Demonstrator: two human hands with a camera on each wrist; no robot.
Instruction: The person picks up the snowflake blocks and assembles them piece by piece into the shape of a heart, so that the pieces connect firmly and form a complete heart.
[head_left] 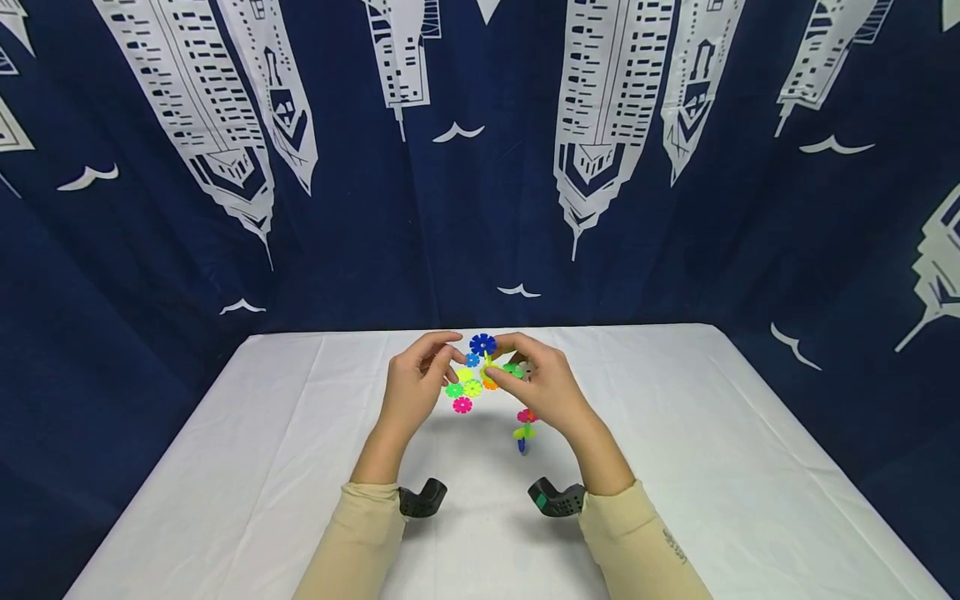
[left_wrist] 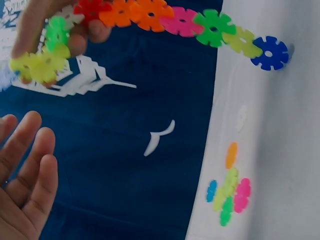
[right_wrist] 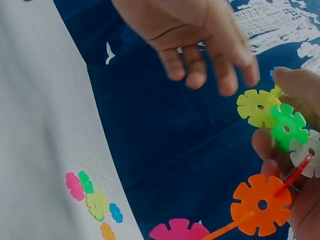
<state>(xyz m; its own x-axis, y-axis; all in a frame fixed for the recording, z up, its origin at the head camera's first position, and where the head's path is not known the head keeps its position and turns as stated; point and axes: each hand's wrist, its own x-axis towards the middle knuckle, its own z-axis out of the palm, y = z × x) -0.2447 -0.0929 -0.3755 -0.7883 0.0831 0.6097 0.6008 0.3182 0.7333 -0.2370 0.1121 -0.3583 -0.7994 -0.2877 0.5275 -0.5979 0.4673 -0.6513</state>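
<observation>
My right hand [head_left: 551, 385] pinches a chain of interlocked, notched plastic flower discs near its yellow disc [right_wrist: 259, 108]. A green disc [right_wrist: 288, 128] and a whitish disc [right_wrist: 309, 152] follow beside the fingers. In the left wrist view the chain runs on through red, orange [left_wrist: 151, 15], pink and green [left_wrist: 215, 28] to a dark blue disc [left_wrist: 270, 53] at its end. Another dark blue disc [head_left: 483, 344] shows at the chain's upper end, between the hands. My left hand [head_left: 420, 377] is held up beside it, fingers loosely bent, apart from the chain and holding nothing.
Several loose discs lie on the white-covered table [head_left: 300, 467] beyond the hands, among them a pink disc [head_left: 462, 405], a yellow disc [head_left: 472, 388] and a light blue disc [left_wrist: 211, 191]. A dark blue printed curtain [head_left: 420, 233] hangs behind the table.
</observation>
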